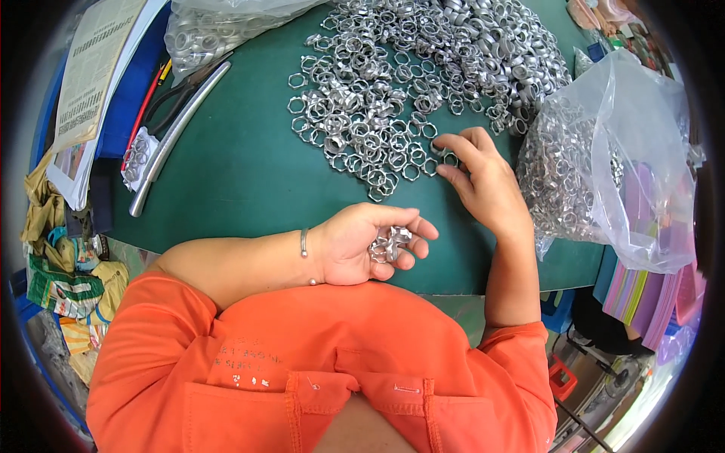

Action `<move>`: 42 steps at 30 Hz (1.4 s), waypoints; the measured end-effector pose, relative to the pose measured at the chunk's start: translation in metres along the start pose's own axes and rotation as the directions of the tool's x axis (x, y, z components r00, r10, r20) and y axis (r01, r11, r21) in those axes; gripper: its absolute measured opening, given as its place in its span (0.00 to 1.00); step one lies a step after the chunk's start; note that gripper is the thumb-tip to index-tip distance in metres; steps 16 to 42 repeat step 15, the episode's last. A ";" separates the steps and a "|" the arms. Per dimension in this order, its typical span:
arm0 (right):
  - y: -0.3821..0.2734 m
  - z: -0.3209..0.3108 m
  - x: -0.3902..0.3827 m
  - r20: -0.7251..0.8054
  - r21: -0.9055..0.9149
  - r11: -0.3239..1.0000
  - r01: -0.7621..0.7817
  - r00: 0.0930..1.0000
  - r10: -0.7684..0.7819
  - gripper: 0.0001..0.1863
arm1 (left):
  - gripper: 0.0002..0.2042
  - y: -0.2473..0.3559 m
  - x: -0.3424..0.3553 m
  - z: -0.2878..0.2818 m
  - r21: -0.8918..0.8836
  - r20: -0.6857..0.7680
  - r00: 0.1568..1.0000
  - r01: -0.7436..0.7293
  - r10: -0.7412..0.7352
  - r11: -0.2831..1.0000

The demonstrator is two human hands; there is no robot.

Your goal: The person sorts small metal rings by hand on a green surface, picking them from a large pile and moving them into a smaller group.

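My left hand (362, 245) lies palm up near the front edge of the green table (242, 174) and cups a small cluster of silver hex nuts (387, 245). A thin bracelet circles that wrist. My right hand (483, 181) rests on the table to the right, its fingertips pinching a nut (445, 156) at the edge of a large loose pile of silver hex nuts (393, 98) spread over the far half of the table.
A clear plastic bag (604, 158) full of nuts stands at the right. Another bag of metal parts (204, 34) lies at the back left. Pliers and a long metal bar (177, 128) sit left, beside printed papers (91, 75). Coloured folders lie below right.
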State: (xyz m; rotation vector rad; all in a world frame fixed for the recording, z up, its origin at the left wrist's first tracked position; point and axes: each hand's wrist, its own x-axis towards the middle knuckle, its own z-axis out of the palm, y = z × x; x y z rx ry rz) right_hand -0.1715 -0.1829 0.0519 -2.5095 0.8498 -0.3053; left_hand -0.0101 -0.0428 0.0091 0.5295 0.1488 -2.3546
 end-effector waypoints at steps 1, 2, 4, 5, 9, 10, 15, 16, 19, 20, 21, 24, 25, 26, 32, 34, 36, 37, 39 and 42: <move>0.004 0.003 0.000 0.003 -0.002 1.000 0.002 1.000 -0.002 0.13 | 0.16 0.000 0.000 0.000 0.001 0.037 0.999 0.008 -0.008 1.000; 0.009 0.004 -0.001 -0.012 -0.038 0.999 0.006 1.000 -0.006 0.11 | 0.13 0.000 -0.002 0.003 0.042 -0.022 1.000 -0.010 0.011 0.999; 0.011 0.003 -0.001 -0.031 -0.074 0.997 -0.010 0.999 0.008 0.08 | 0.14 0.000 -0.002 0.007 0.043 -0.039 0.999 -0.015 0.017 0.999; 0.013 0.002 -0.001 -0.024 -0.076 0.997 -0.007 1.000 0.005 0.08 | 0.15 0.000 -0.001 0.007 0.052 -0.060 0.998 -0.016 0.019 0.999; 0.016 -0.010 -0.003 0.014 0.049 0.994 -0.095 0.995 0.094 0.06 | 0.18 -0.001 0.000 0.002 0.043 -0.007 1.000 -0.023 0.024 0.999; 0.014 -0.014 -0.006 0.079 0.258 0.963 -0.077 0.995 0.059 0.06 | 0.21 0.000 -0.001 0.005 0.024 0.004 1.000 -0.020 0.020 1.000; -0.009 -0.020 -0.002 0.210 0.431 0.894 0.121 0.950 -0.230 0.06 | 0.28 -0.002 0.004 -0.007 -0.007 0.051 0.998 -0.026 0.027 1.000; -0.009 -0.020 -0.002 0.210 0.431 0.894 0.121 0.950 -0.230 0.06 | 0.28 -0.002 0.004 -0.007 -0.007 0.051 0.998 -0.026 0.027 1.000; -0.009 -0.020 -0.002 0.210 0.431 0.894 0.121 0.950 -0.230 0.06 | 0.28 -0.002 0.004 -0.007 -0.007 0.051 0.998 -0.026 0.027 1.000; -0.009 -0.020 -0.002 0.210 0.431 0.894 0.121 0.950 -0.230 0.06 | 0.28 -0.002 0.004 -0.007 -0.007 0.051 0.998 -0.026 0.027 1.000; -0.009 -0.020 -0.002 0.210 0.431 0.894 0.121 0.950 -0.230 0.06 | 0.28 -0.002 0.004 -0.007 -0.007 0.051 0.998 -0.026 0.027 1.000; -0.009 -0.020 -0.002 0.210 0.431 0.894 0.121 0.950 -0.230 0.06 | 0.28 -0.002 0.004 -0.007 -0.007 0.051 0.998 -0.026 0.027 1.000; -0.009 -0.020 -0.002 0.210 0.431 0.894 0.121 0.950 -0.230 0.06 | 0.28 -0.002 0.004 -0.007 -0.007 0.051 0.998 -0.026 0.027 1.000; -0.009 -0.020 -0.002 0.210 0.431 0.894 0.121 0.950 -0.230 0.06 | 0.28 -0.002 0.004 -0.007 -0.007 0.051 0.998 -0.026 0.027 1.000; -0.009 -0.020 -0.002 0.210 0.431 0.894 0.121 0.950 -0.230 0.06 | 0.28 -0.002 0.004 -0.007 -0.007 0.051 0.998 -0.026 0.027 1.000; -0.009 -0.020 -0.002 0.210 0.431 0.894 0.121 0.950 -0.230 0.06 | 0.28 -0.002 0.004 -0.007 -0.007 0.051 0.998 -0.026 0.027 1.000; -0.009 -0.020 -0.002 0.210 0.431 0.894 0.121 0.950 -0.230 0.06 | 0.28 -0.002 0.004 -0.007 -0.007 0.051 0.998 -0.026 0.027 1.000; -0.009 -0.020 -0.002 0.210 0.431 0.894 0.121 0.950 -0.230 0.06 | 0.28 -0.002 0.004 -0.007 -0.007 0.051 0.998 -0.026 0.027 1.000; -0.009 -0.020 -0.002 0.210 0.431 0.894 0.121 0.950 -0.230 0.06 | 0.28 -0.002 0.004 -0.007 -0.007 0.051 0.998 -0.026 0.027 1.000; -0.009 -0.020 -0.002 0.210 0.431 0.894 0.121 0.950 -0.230 0.06 | 0.28 -0.002 0.004 -0.007 -0.007 0.051 0.998 -0.026 0.027 1.000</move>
